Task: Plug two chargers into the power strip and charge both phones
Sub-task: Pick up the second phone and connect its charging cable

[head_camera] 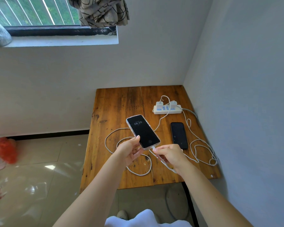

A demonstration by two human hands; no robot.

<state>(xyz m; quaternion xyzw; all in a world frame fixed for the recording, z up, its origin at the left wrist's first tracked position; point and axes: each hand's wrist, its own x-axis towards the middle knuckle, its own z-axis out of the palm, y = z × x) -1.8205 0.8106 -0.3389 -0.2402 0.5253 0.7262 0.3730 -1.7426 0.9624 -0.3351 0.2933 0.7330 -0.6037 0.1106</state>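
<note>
While our left hand (pixel 129 149) clamps the near edge of the clear-cased black phone with lit screen (pixel 143 131), lifted over the brown wooden table (pixel 115 108), our right hand (pixel 170 154) pinches the white cable plug (pixel 153 147) at its port. Beyond: white power strip (pixel 168 109), two white chargers (pixel 159 104). Right of the grip: second dark phone (pixel 179 135), lying flat.

Single head-worn wide-angle view, looking forward and steeply down over both outstretched forearms, close above a wooden table (pixel 115 102) set in a room corner, window (pixel 39 12) at upper left, tiled floor (pixel 39 161) below
</note>
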